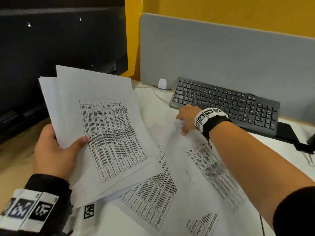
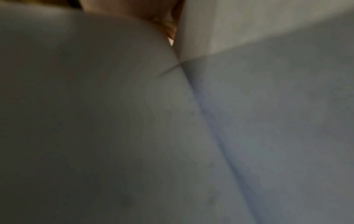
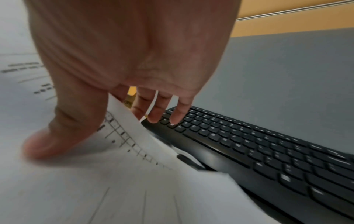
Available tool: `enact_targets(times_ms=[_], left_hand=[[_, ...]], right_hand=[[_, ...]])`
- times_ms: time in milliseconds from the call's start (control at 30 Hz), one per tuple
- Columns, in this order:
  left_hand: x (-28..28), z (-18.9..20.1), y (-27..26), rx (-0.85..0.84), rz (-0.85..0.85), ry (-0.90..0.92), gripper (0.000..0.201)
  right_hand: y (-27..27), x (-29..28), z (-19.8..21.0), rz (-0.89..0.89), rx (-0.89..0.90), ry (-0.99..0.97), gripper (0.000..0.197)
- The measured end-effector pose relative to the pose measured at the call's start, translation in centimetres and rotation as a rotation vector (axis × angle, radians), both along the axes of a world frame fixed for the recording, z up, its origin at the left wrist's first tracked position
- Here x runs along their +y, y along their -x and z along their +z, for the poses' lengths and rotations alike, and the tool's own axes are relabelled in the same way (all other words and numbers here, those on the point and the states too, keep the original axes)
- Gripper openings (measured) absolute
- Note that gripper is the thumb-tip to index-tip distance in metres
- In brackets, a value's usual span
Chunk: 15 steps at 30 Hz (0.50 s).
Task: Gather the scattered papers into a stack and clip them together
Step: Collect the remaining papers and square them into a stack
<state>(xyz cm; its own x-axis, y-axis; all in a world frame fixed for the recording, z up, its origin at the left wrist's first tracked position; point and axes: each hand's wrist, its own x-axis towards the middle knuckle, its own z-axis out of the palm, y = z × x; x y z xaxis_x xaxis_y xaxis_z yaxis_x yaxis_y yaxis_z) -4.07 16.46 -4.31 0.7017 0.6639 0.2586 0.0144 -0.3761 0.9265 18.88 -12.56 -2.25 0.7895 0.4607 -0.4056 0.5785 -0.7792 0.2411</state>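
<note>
Both wrists wear black fabric bands (image 1: 215,122) wrapped with white blocks printed in black square tag codes, and a black sleeve (image 1: 296,212) covers the right upper arm.

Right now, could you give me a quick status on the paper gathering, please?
Left hand grips gathered sheets. Right hand pinches loose sheet beside keyboard. No clip seen.

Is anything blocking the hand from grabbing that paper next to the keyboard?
Nothing visible. The right hand already touches the white printed sheet, thumb on top, beside the dark grey keyboard. The left hand holds the gathered paper stack.
</note>
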Motion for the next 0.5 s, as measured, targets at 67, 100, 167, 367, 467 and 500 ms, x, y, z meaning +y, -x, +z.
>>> enact_targets(times_ms=[67,100,167,367,467,500], left_hand=[[-0.1,0.3,0.2,-0.006,0.003,0.012,0.054],[-0.1,0.5,0.3,-0.012,0.002,0.014,0.054],[0.2,0.6,0.4,-0.015,0.005,0.000,0.054],[-1.2,2.9,0.7,-0.089,-0.023,-0.034,0.053],[-3.4,5.3,0.8,-0.151,-0.114,-0.044,0.050],[-4.5,6.1,0.9,-0.163,-0.164,-0.036,0.049]], right_hand=[[0.7,-1.6,0.8,-0.071,-0.001,-0.140,0.053],[1.1,-2.5,1.6,-0.100,0.016,-0.220,0.039],[2.0,-4.3,4.0,-0.119,0.009,-0.292,0.020],[6.7,-8.0,13.9,-0.095,-0.157,-0.440,0.022],[9.9,-8.3,18.3,0.039,-0.223,-0.510,0.020],[11.0,-8.0,19.4,0.100,-0.257,-0.539,0.018]])
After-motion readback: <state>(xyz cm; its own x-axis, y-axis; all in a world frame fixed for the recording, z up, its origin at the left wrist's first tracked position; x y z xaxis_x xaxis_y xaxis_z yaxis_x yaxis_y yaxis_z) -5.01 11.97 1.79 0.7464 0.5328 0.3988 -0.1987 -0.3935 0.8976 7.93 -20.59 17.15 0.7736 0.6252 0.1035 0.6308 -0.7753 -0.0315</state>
